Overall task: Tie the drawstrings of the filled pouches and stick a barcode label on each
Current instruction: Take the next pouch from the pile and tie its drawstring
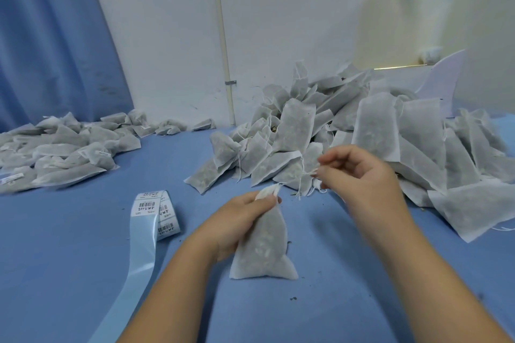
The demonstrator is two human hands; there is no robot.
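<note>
- Blue cloth [69,273] covered the table we looked down on, with a blue curtain [50,36] at ten o'clock and a white wall [167,36] at twelve.
- At the middle of the view, a filled grey pouch [262,242] stood nearly upright, its flat bottom on the cloth and its neck leaning toward one o'clock.
- Our left hand [239,220] came in from seven o'clock and gripped the pouch just under its top. The fingers were wrapped round the gathered neck, and a tuft of white fabric poked out above them.
- Our right hand [359,172] hung above the cloth at two o'clock from the pouch, blurred. Its fingers were curled, with the thumb held a little apart from them.
- A thin white string [300,193] dangled between the pouch neck and those fingertips. We could not tell whether the fingers pinched it.
- A tall heap of pouches [376,133] rose at one to three o'clock, with open flat tops and loose strings hanging out. Its near edge lay just behind the right hand.
- A lower spread of pouches [64,147] lay at nine to ten o'clock, well apart from the hands, and several of these bore small white labels.
- A roll of barcode labels [156,211] sat at nine o'clock from the held pouch, near the left hand but not touching it.
- From the roll a pale backing strip [139,253] trailed down toward seven o'clock and off the bottom edge.
- Dark crumbs [292,298] dotted the cloth at five o'clock from the pouch.
</note>
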